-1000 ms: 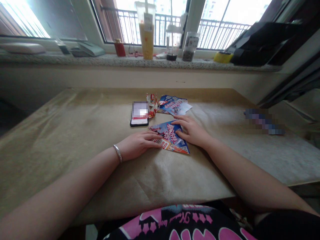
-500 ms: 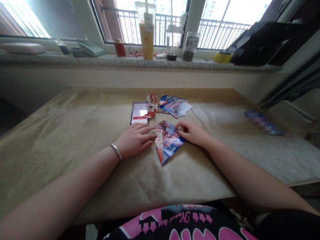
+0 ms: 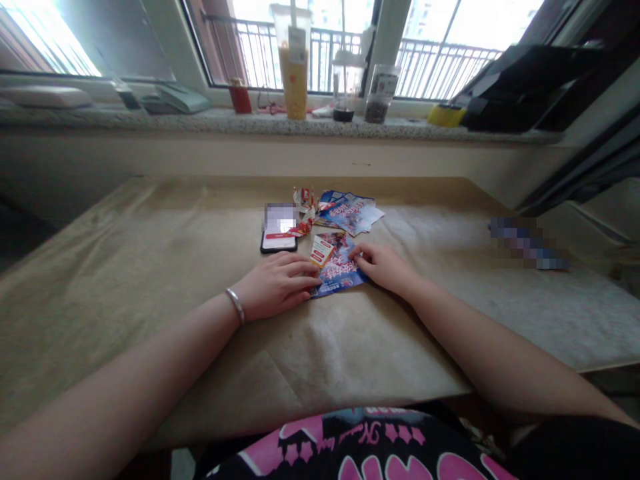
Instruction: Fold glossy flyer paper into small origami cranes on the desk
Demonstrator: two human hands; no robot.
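A blue printed leaflet (image 3: 343, 270) lies on the table between my hands, with a small white-and-yellow flap (image 3: 321, 251) folded over at its upper left. My left hand (image 3: 275, 285), a silver bangle at its wrist, lies with fingers stretched out and their tips on the leaflet's left edge. The right edge is pinched between the thumb and curled fingers of my right hand (image 3: 383, 265). Just beyond my left hand lies a phone (image 3: 279, 241) with its screen lit. Red-and-white folded paper pieces (image 3: 305, 200) rest beside the phone.
Several similar leaflets (image 3: 353, 212) are stacked behind the one I hold. A blurred-out long item (image 3: 527, 245) lies at the table's right. On the windowsill (image 3: 320, 123) stand a tall yellow-filled cup (image 3: 295, 80), a red jar (image 3: 240, 97), clear containers (image 3: 383, 93) and a black bag (image 3: 520, 87).
The leaflet has turned clockwise, its bottom corner swinging left to under my left fingertips. My left hand has shifted slightly down, showing more of the phone. My right hand stays almost still.
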